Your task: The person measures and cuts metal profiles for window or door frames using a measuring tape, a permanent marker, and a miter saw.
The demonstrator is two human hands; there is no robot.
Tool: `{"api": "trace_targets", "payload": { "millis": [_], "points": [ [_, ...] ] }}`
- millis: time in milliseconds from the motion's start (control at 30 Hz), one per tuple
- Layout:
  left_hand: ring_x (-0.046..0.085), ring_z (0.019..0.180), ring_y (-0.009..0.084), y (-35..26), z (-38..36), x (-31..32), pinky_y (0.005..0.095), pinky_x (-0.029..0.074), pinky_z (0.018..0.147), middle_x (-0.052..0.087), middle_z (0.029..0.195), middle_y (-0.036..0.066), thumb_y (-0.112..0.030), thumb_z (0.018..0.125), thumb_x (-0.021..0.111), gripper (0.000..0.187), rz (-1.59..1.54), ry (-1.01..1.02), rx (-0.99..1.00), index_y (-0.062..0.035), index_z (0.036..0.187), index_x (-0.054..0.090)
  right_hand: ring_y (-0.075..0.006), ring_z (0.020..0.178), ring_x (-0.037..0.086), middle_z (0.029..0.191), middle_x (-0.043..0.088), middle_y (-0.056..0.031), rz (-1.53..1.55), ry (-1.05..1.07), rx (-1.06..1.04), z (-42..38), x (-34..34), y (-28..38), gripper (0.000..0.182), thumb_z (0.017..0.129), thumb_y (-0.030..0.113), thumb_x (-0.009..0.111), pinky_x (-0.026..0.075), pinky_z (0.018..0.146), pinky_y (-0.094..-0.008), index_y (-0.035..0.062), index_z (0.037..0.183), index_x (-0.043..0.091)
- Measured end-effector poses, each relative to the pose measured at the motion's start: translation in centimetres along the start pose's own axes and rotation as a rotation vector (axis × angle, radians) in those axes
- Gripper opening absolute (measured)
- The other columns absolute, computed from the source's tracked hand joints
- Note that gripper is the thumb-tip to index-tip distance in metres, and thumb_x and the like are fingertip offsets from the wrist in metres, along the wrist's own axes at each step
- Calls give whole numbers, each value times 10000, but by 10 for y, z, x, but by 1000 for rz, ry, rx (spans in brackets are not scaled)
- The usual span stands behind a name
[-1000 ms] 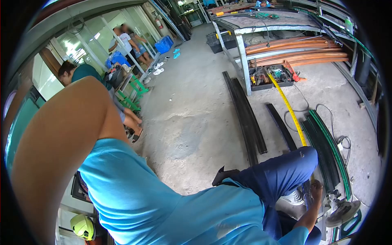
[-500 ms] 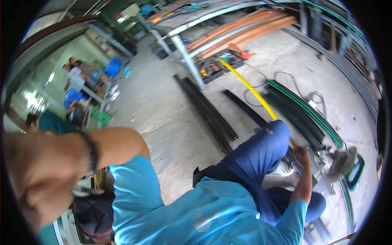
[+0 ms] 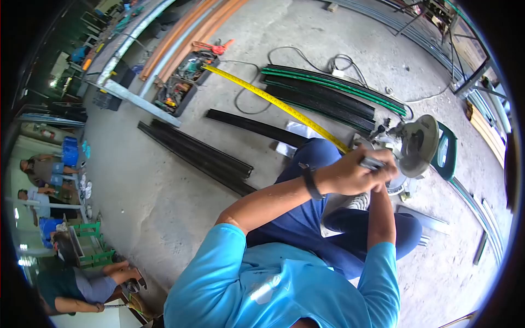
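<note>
My left hand [image 3: 350, 174], with a dark band on its wrist, is closed around a short grey pen-like stick [image 3: 372, 163]. Right behind and below it is my right hand [image 3: 378, 187], whose fingers are mostly covered and blurred. A yellow tape measure [image 3: 279, 105] lies stretched out over the floor from the tool box to my hands, where its near end disappears behind my left hand. Next to my hands stands a cut-off saw [image 3: 421, 145] with a round guard and a green handle. A long black profile [image 3: 257, 127] runs under my bent knee.
Black strips with green edges [image 3: 333, 90] and a cable [image 3: 350, 63] lie beyond the tape. More black profiles [image 3: 191, 156] are at left. Open tool boxes [image 3: 175, 95] sit by a metal-framed bench [image 3: 136, 101]. Several people are at the far left, one person [image 3: 82, 284] nearer.
My left hand has come from the far left, close to the camera, over to my right hand beside the saw. The view has turned; the tape stays stretched out.
</note>
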State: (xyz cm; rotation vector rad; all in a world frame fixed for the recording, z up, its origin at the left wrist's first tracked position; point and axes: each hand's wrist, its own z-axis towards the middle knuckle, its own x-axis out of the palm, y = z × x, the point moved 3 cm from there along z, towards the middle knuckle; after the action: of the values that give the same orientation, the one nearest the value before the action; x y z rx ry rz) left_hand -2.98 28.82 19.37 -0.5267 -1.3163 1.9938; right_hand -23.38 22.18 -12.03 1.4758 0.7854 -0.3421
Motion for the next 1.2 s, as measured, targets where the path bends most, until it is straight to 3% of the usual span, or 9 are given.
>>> {"api": "trace_targets", "payload": {
  "millis": [33,100,400,633,733,833,1000,1133,1200],
  "points": [
    [670,629,129,1,11,7,294,500,589,689,719,60,-263,1051,649,225,50,18,76,-46,991,664,-314,1021,712,1085,723,-194,-32,-16,44,-6,-3,4,678,791,303,839,555,902,-430,25,1341,559],
    [712,692,294,11,29,17,390,531,692,713,783,138,-280,1035,665,270,167,60,190,-14,993,660,-317,1021,713,1085,721,-215,-104,-52,129,-19,-10,15,727,798,318,840,555,902,-434,7,1372,521],
    [702,700,393,40,29,23,482,529,673,655,703,188,-310,1014,661,278,297,213,70,-36,988,617,-369,1019,702,1096,690,-262,57,53,157,-8,1,23,884,813,334,836,544,902,-462,-16,1471,361],
    [701,690,380,34,26,27,488,542,662,654,716,165,-328,957,717,284,368,251,140,-60,974,623,-390,1008,713,1069,698,-268,1,46,169,-1,11,29,847,822,374,849,549,887,-461,1,1425,386],
    [701,708,346,34,23,28,457,539,677,658,740,117,-302,938,721,264,345,273,194,-60,970,619,-429,987,718,1035,714,-266,-71,123,219,11,12,34,851,817,464,834,551,889,-478,3,1393,411],
    [680,711,284,32,21,22,412,493,681,649,750,74,-280,936,715,246,351,326,178,-54,985,630,-431,1029,705,1098,702,-273,-220,146,267,36,17,36,844,787,469,841,544,914,-492,5,1362,433],
    [626,703,215,25,21,11,373,442,654,582,746,47,-292,944,716,253,394,334,143,-63,1033,656,-446,1198,616,1251,639,-260,-231,5,275,106,42,8,779,750,381,841,527,966,-517,54,1345,459],
    [576,656,183,28,26,1,336,434,621,510,718,14,-255,902,777,271,392,301,104,-63,1064,676,-448,1219,607,1270,639,-243,-241,-112,433,154,54,-19,652,810,261,754,519,1031,-517,74,1364,466],
    [561,625,173,28,27,-5,322,428,585,507,696,7,-228,891,799,269,424,345,45,-57,1061,682,-412,1268,592,1344,609,-207,-267,-106,522,168,60,-31,657,810,220,752,536,1046,-491,91,1376,445]
  ]
}}
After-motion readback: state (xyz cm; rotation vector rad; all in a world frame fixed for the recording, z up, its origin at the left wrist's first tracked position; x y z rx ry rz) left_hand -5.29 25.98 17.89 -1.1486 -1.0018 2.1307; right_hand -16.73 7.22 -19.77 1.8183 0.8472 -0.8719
